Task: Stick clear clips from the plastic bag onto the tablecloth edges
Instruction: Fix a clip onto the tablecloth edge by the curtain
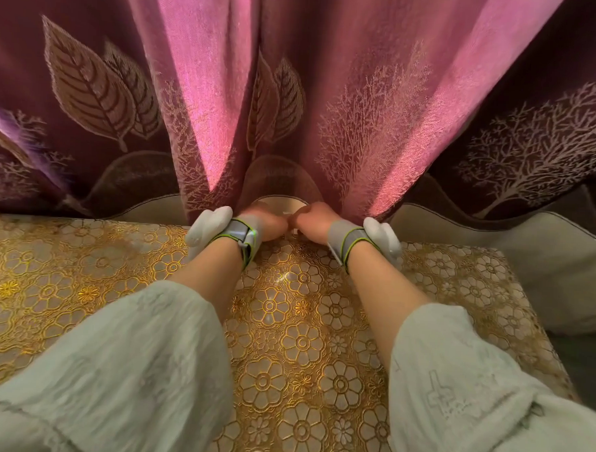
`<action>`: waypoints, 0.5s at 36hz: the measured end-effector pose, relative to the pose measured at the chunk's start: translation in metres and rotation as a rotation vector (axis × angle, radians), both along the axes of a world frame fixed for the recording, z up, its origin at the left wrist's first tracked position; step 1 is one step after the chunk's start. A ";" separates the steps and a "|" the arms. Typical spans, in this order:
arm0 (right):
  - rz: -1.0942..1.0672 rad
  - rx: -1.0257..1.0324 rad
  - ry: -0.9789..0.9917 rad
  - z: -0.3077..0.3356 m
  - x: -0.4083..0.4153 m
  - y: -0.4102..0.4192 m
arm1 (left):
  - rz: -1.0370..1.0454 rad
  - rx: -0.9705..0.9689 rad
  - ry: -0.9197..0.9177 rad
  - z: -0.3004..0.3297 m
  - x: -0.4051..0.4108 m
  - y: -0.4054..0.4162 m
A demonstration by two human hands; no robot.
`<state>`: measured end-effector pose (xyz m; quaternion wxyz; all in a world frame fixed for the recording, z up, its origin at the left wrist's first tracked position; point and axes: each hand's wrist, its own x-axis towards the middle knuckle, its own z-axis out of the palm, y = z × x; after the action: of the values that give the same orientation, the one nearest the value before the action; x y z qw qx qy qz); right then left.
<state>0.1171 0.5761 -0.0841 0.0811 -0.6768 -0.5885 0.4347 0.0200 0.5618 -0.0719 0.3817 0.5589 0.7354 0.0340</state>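
At 12 o'clock on the far tablecloth (302, 328) edge, 2 hands are meeting: left hand (267, 221) and right hand (312, 221) are curling, fingers hidden, so I cannot tell what they are gripping. No clip or bag is showing. Curtain (295, 89) is crowding them; pressing firmly over the edge looks wise.

A heavy plum-and-pink curtain (295, 89) woven with pale leaves and branching trees hangs in deep folds across the whole back — light glowing pink through two of its pleats — while a cream padded surface (541, 250) shows beneath its hem at right.
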 end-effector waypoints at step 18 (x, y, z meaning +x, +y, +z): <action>0.090 0.100 -0.091 -0.004 -0.002 -0.015 | -0.280 0.609 0.400 -0.042 -0.020 -0.054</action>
<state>0.1155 0.5609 -0.0878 0.0685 -0.6638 -0.6425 0.3767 -0.0001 0.5080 -0.1136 0.0485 0.7372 0.6681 0.0889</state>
